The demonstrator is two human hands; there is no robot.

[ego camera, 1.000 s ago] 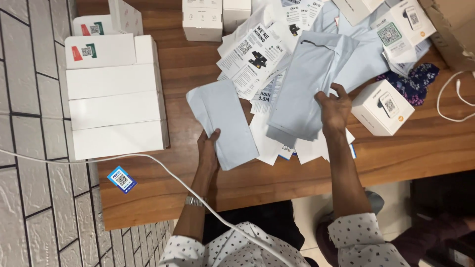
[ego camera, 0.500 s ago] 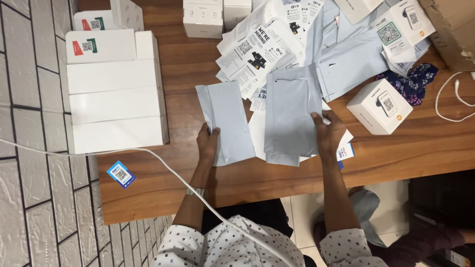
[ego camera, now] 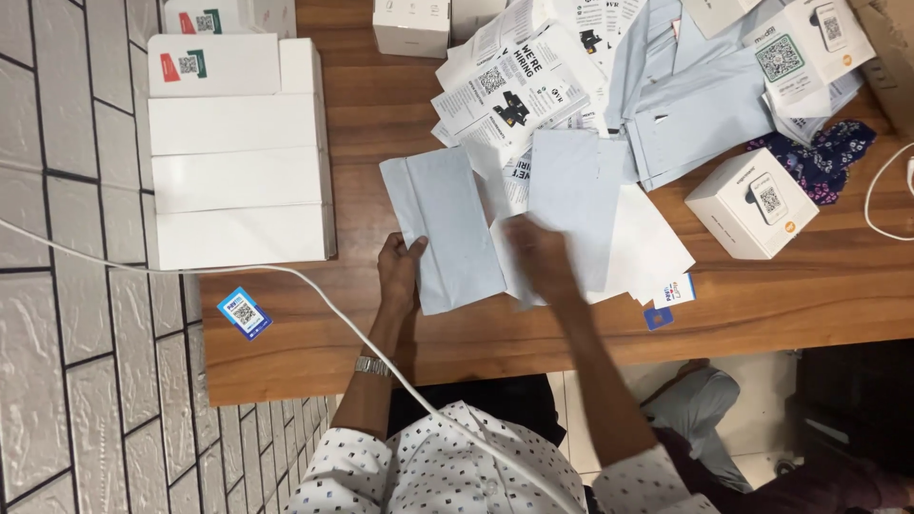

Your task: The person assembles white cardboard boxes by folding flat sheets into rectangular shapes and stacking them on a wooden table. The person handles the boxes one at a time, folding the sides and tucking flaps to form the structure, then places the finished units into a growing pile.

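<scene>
Wooden table, seen from above, tiled floor to its left. Stack of white boxes lies at the table's left end, long sides across. Upper middle and right: heap of printed leaflets and pale blue mailers, overlapping. A single white box stands at the right, just beside a dark floral cloth. White cable runs from the left edge across the floor and table front toward the person's chest.

Pouch, pale blue, flat, lies near the table's front edge, long axis roughly front to back, slightly tilted. Second pouch lies just to its right on white sheets, partly under the right hand.

Left hand: forearm extended straight forward from the body, watch at the wrist; thumb and fingers closed on the lower left edge of the pouch, pinching it.

Right hand: forearm angled forward and left, hand motion-blurred, palm down over the lower left corner of the second pouch; whether the fingers grasp it or only rest on it cannot be told.

Small blue sticker on the table's front left corner; small blue card right of the hands.
</scene>
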